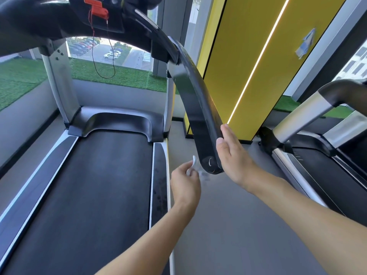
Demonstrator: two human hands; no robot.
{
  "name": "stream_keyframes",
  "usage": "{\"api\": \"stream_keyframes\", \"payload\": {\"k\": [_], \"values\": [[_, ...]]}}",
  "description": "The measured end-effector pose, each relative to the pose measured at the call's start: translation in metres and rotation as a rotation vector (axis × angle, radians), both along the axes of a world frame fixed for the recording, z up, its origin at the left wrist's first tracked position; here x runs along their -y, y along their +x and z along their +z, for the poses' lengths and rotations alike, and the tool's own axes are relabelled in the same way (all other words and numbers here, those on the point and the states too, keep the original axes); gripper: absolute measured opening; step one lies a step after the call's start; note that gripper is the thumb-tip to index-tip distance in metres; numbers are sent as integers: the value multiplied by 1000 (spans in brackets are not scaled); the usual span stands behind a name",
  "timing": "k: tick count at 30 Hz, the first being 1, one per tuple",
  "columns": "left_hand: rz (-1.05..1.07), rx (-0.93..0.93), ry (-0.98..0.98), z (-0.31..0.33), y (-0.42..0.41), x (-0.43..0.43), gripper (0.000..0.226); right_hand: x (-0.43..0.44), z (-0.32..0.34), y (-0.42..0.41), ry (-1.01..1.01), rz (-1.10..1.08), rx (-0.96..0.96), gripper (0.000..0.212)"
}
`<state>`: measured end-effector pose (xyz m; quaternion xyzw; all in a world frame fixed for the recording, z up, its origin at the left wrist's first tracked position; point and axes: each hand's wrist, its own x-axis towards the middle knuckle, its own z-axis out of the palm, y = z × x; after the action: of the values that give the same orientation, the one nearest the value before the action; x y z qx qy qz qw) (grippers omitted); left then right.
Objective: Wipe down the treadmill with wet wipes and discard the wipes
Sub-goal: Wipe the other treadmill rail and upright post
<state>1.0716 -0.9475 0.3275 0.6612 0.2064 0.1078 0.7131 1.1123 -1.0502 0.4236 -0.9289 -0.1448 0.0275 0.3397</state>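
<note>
The treadmill fills the left of the view, with its dark belt [95, 185] and a black right handrail [196, 108] curving down toward me. My right hand [234, 155] rests flat against the outer side of the handrail's lower end, fingers straight. My left hand [185, 185] pinches a crumpled white wet wipe [193, 167] just left of and below the handrail's rounded tip. The wipe's trailing edge is blurred near the tip; contact with the rail is unclear.
The console [93, 14] hangs overhead with a red safety key [97, 10] and its cord. A second treadmill [317, 147] stands to the right across a strip of grey floor [228, 225]. A yellow pillar [248, 66] rises behind the handrail.
</note>
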Motion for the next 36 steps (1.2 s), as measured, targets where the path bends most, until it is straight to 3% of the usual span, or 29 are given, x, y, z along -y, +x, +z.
{"api": "stream_keyframes", "payload": {"k": [13, 17, 20, 23, 25, 28, 31, 36], "values": [[65, -40, -120, 59, -34, 36, 40, -3, 5, -2, 31, -23, -85, 56], [-35, 65, -241, 77, -53, 26, 21, 4, 16, -18, 206, -97, -278, 56], [74, 0, -347, 84, -60, 8, 18, 20, 22, -35, 266, -196, -329, 59], [122, -43, -347, 90, -76, -4, 4, 35, 26, -62, 268, -273, -299, 49], [97, -77, -316, 93, -87, -9, 12, 42, 29, -84, 346, -310, -324, 38], [61, -97, -317, 111, -107, -9, 20, 41, 36, -117, 538, -251, -486, 19], [-23, -112, -381, 137, -130, -4, 21, 32, 51, -147, 667, -122, -617, 21], [-58, -64, -180, 155, -161, -5, 23, 18, 74, -178, 670, 65, -508, 23]]}}
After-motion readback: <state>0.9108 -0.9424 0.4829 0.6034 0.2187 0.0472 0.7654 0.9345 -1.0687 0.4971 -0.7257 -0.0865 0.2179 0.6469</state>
